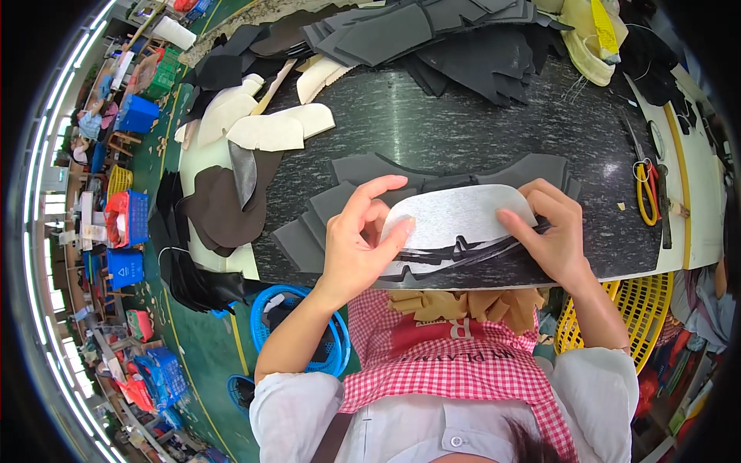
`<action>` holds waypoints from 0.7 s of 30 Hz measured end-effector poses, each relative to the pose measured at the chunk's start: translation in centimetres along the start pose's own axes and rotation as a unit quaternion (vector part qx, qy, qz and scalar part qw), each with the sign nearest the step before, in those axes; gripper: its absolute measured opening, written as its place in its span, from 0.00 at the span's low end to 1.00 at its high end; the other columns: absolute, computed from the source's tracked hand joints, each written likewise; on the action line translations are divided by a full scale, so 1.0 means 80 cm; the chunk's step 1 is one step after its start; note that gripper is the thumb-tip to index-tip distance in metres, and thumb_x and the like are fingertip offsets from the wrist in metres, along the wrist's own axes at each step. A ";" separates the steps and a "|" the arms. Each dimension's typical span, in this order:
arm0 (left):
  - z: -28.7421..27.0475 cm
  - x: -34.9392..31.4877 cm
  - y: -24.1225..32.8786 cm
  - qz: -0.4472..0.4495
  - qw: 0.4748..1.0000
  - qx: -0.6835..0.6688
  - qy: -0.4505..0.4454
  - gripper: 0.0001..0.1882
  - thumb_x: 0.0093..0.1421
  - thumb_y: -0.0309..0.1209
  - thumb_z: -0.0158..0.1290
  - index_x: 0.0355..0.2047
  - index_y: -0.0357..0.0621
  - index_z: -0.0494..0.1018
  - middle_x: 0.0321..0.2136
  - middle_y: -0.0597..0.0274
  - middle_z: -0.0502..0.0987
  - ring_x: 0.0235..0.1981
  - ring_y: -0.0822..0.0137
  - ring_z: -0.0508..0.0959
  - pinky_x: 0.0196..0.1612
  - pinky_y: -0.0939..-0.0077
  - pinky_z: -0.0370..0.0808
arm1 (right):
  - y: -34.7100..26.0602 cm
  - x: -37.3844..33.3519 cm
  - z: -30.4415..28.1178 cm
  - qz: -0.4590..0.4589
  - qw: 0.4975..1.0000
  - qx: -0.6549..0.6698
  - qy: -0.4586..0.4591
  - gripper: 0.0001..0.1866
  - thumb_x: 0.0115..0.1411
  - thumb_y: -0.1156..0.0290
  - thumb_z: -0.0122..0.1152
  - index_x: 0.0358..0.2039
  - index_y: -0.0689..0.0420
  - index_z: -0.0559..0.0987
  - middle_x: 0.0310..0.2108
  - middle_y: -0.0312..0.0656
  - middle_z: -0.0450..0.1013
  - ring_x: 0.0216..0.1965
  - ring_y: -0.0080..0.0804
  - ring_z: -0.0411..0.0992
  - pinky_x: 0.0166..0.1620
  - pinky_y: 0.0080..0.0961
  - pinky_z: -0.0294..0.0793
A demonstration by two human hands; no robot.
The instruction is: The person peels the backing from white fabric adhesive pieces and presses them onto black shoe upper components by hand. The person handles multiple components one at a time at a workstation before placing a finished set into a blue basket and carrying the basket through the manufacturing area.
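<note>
Between my two hands is a white, shiny cut-out piece (463, 216) with rounded upper corners. My left hand (361, 235) pinches its left end, thumb on the face and index finger raised above the edge. My right hand (554, 235) grips the right end, with the thumb on the face and the other fingers behind. Thin black pieces with notched edges (440, 266) show just under the white piece, close to the table's front edge. Behind it, dark grey foam-like cut pieces (316, 224) lie fanned on the table, partly hidden by my hands.
The black table (463, 116) carries stacks of dark grey pieces (386, 35) at the back and cream pieces (270, 131) and brown pieces (224, 201) at left. Yellow-handled scissors (647, 193) lie at right. A blue basket (262, 328) and a yellow basket (656, 309) stand below.
</note>
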State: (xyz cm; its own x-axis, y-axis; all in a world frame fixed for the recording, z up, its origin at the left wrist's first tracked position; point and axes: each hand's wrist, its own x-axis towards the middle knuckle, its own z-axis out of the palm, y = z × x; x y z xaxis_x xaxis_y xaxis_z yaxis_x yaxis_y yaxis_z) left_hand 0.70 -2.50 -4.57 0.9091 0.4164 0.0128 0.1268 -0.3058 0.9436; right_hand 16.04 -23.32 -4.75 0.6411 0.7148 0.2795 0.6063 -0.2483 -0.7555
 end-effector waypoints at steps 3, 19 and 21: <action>0.004 0.006 -0.002 0.031 0.998 0.053 0.007 0.21 0.52 0.22 0.55 0.48 0.45 0.69 0.15 0.69 0.70 0.14 0.81 0.66 0.19 0.84 0.61 | 0.003 0.006 0.009 -0.036 0.998 -0.058 0.007 0.13 0.49 0.70 0.67 0.18 0.63 0.72 0.24 0.40 0.69 0.22 0.32 0.69 0.25 0.24 0.65; -0.163 0.116 -0.066 0.250 0.861 0.443 -0.026 0.15 0.50 0.25 0.56 0.40 0.37 0.72 0.41 0.50 0.74 0.45 0.50 0.73 0.49 0.63 0.71 | 0.044 0.263 0.000 -0.332 0.902 -0.270 0.059 0.16 0.52 0.70 0.59 0.44 0.54 0.74 0.48 0.40 0.70 0.52 0.38 0.66 0.53 0.34 0.66; -0.147 0.112 -0.070 0.263 0.841 0.472 -0.003 0.14 0.53 0.22 0.54 0.42 0.36 0.73 0.44 0.50 0.74 0.46 0.51 0.74 0.50 0.64 0.71 | 0.084 0.289 0.003 -0.351 0.881 -0.314 -0.034 0.20 0.53 0.72 0.58 0.49 0.51 0.73 0.54 0.39 0.66 0.56 0.39 0.62 0.57 0.35 0.62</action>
State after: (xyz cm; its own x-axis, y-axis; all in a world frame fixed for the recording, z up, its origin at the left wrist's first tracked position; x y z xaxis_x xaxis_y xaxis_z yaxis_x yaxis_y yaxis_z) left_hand 3.46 13.01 -5.80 0.9395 0.0083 0.3423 -0.0365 -0.9916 0.1244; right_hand 34.85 -8.29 -3.54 -0.0131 0.8689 0.4948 0.9970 -0.0263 0.0725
